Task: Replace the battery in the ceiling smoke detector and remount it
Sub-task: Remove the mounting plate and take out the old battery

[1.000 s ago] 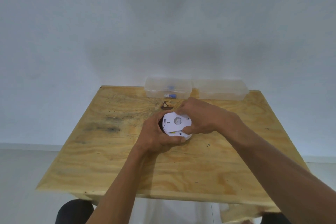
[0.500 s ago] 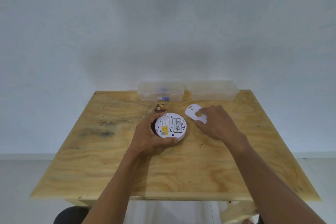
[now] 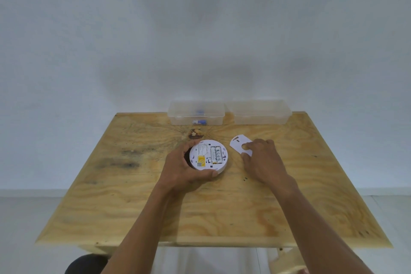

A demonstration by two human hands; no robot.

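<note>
A round white smoke detector [image 3: 208,155] lies back-up on the plywood table [image 3: 138,196], with two white batteries [image 3: 216,153] seated in its compartment and a yellow label beside them. My left hand [image 3: 185,169] grips the detector from the left and front. The white mounting plate [image 3: 239,144] lies flat on the table to the detector's right. My right hand [image 3: 262,160] rests on the plate's near edge, fingertips at its centre hole.
Two clear plastic boxes stand at the table's far edge: the left box [image 3: 196,114] holds blue-and-white batteries, the right box [image 3: 259,112] looks empty. A dark knot [image 3: 195,134] marks the wood behind the detector. A pale wall rises behind.
A second ago both hands were on the closed detector. My right hand took the mounting plate off and set it down to the right, baring the batteries. Since half a second ago, little has moved.
</note>
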